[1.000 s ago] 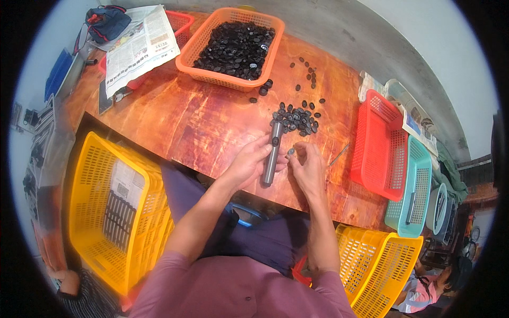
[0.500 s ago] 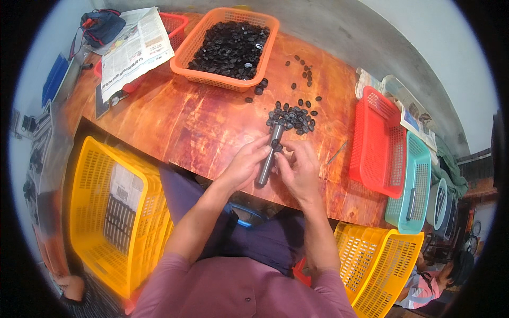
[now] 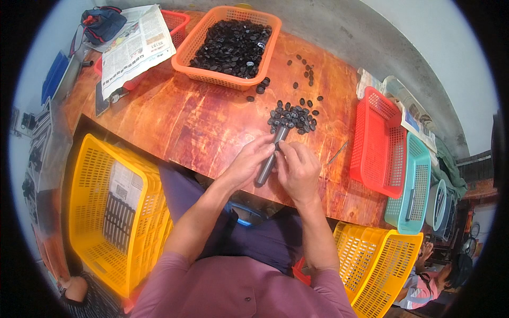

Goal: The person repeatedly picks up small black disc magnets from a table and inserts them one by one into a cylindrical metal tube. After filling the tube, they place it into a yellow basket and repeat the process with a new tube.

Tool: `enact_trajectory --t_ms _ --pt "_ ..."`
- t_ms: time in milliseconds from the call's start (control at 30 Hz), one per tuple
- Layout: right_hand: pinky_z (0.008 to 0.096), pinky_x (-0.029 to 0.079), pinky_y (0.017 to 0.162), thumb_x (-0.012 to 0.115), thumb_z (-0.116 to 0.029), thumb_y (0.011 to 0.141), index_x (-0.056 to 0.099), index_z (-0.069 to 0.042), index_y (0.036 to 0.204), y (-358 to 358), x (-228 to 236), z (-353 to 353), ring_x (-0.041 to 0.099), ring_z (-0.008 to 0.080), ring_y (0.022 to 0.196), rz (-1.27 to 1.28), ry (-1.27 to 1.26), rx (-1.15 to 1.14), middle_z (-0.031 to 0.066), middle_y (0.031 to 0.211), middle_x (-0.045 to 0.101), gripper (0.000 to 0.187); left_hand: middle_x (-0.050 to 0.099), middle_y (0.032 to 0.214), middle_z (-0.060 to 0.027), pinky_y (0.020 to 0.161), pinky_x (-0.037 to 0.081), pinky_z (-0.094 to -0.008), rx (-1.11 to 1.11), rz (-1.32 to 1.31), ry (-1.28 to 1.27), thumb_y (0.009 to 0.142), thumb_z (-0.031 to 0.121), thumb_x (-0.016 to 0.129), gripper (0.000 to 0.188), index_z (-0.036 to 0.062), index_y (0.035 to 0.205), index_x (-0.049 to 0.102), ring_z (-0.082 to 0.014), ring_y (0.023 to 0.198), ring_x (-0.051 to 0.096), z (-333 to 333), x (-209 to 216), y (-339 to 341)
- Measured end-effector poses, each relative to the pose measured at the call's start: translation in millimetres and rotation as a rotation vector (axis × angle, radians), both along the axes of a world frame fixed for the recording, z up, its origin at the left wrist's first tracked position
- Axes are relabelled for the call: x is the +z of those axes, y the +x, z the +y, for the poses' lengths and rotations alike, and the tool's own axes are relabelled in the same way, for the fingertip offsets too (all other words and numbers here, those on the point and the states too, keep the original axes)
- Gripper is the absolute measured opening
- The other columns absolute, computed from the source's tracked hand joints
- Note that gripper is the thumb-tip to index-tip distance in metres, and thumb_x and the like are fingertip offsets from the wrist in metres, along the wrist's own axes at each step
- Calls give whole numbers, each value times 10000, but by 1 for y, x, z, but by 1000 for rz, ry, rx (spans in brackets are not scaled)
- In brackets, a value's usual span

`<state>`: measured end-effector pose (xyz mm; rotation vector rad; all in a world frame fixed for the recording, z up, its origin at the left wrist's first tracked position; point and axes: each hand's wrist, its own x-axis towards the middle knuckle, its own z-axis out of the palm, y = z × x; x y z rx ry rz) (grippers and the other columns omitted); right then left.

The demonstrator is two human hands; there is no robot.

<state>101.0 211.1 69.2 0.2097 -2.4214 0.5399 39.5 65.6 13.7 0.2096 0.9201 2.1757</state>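
Observation:
A grey metal cylinder (image 3: 263, 175) leans on the table edge side, slanting away from me between both hands. My left hand (image 3: 249, 161) is closed around its left side, fingertips near its middle. Opposite, my right hand (image 3: 300, 168) has its thumb and fingers pinched against the cylinder, over a small black oval piece that is now mostly hidden. The cylinder's far end touches a loose pile of small black oval pieces (image 3: 298, 117).
An orange basket (image 3: 212, 78) full of similar black pieces stands at the back. To its left lie newspaper (image 3: 135, 53) and a dark bag (image 3: 103, 25). Red (image 3: 366, 177) and teal (image 3: 395, 214) baskets stand right, near a thin rod (image 3: 338, 152). Yellow crates (image 3: 87, 259) flank me; another person (image 3: 424, 289) sits lower right.
My right fingers have moved in tighter against the cylinder, covering the dark piece seen there before. The cylinder's far end has shifted slightly to the right.

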Motion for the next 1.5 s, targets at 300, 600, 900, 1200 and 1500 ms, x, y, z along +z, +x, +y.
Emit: enact_trajectory --t_ms 300,600,900,1200,1500 --pt "354 532 649 751 -59 821 695 -35 1091 3 -10 -8 665 258 734 0 -166 53 105 909 646 276 626 1134 -63 857 551 -287 70 29 -8 1043 173 558 300 22 1303 549 -134 1003 636 2 -5 -1" --pt "277 494 642 705 -44 885 690 -4 1092 10 -27 -2 616 158 705 -246 -828 -44 99 960 635 211 620 810 -51 492 449 -244 51 -221 -26 1059 380 452 378 62 1214 583 -139 567 567 0 9 -1" --pt "316 499 657 705 -44 874 693 2 1026 19 -42 1 633 188 715 -242 -722 -60 105 885 655 159 609 775 -57 466 458 -230 61 -277 -19 1071 367 481 302 81 1134 551 -136 546 569 3 16 -5" --pt "293 479 629 696 -47 888 706 6 985 17 -51 6 604 148 692 -259 -917 -82 77 824 624 111 639 848 -57 544 495 -243 61 -134 -115 1080 339 485 332 45 1214 566 -132 627 607 6 13 -3" --pt "281 484 635 663 -44 918 710 18 986 15 -58 10 602 130 691 -247 -984 -68 70 840 643 104 679 1112 -123 671 546 -269 -86 -114 -110 1074 341 493 420 21 1345 500 -174 778 663 -4 25 22"
